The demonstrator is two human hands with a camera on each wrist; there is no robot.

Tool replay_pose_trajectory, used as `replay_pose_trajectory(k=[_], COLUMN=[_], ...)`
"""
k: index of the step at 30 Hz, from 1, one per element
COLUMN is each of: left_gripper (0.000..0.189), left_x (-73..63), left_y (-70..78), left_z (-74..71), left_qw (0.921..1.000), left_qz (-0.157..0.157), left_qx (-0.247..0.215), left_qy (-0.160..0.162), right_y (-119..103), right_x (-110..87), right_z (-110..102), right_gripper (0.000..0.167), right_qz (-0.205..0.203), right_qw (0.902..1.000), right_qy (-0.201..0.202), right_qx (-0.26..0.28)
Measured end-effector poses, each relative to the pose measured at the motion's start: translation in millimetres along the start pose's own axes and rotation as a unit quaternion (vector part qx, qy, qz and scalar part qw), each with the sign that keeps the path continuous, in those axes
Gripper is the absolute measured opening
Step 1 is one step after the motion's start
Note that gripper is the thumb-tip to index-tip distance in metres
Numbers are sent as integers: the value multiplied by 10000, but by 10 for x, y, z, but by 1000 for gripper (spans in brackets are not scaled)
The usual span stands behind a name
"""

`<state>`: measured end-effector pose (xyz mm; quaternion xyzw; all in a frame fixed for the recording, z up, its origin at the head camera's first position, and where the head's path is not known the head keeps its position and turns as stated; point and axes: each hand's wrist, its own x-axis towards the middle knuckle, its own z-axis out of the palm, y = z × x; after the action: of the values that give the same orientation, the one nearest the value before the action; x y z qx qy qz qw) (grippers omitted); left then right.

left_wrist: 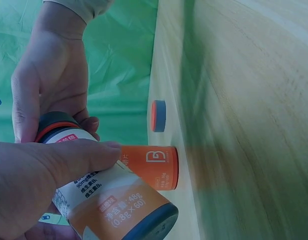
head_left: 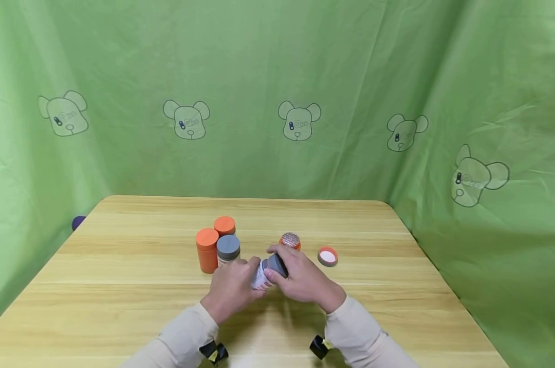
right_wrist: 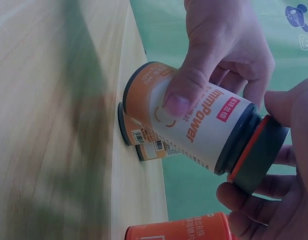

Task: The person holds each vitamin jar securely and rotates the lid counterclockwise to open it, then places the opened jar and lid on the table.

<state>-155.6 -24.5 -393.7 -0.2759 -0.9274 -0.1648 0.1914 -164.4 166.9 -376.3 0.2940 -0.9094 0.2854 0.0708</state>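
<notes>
My left hand (head_left: pixel 233 286) grips the body of a white and orange supplement bottle (right_wrist: pixel 194 117), tilted above the table. On its dark grey cap (right_wrist: pixel 261 155) are the curled fingers and thumb of my right hand (head_left: pixel 305 276). An orange edge shows between cap and bottle neck in the right wrist view. Just beyond the hands stands an orange bottle (left_wrist: pixel 151 167) without a cap, its printed foil seal (head_left: pixel 290 239) facing up. To its right lies a loose grey and orange cap (head_left: pixel 327 256), white inside.
Left of the hands several capped bottles stand close together: an orange one (head_left: pixel 207 255) in front, another orange lid (head_left: pixel 224 225) behind, and a grey-lidded bottle (head_left: pixel 228 247) beside them. The wooden table (head_left: pixel 374 306) ends at green curtains (head_left: pixel 245 163) printed with bear heads.
</notes>
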Motion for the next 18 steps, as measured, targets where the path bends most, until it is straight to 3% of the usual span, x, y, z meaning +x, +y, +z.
replay_pose_trajectory(k=[18], left_gripper=[55], left_x=[-9], left_y=[-5], left_z=[22], left_qw=[10000], left_qz=[30], left_qx=[37], left_qy=[36], right_y=[7], right_x=[-20], right_z=[-5], right_gripper=[42], right_qz=[-280], right_qw=[9996], right_qy=[81], right_qx=[38])
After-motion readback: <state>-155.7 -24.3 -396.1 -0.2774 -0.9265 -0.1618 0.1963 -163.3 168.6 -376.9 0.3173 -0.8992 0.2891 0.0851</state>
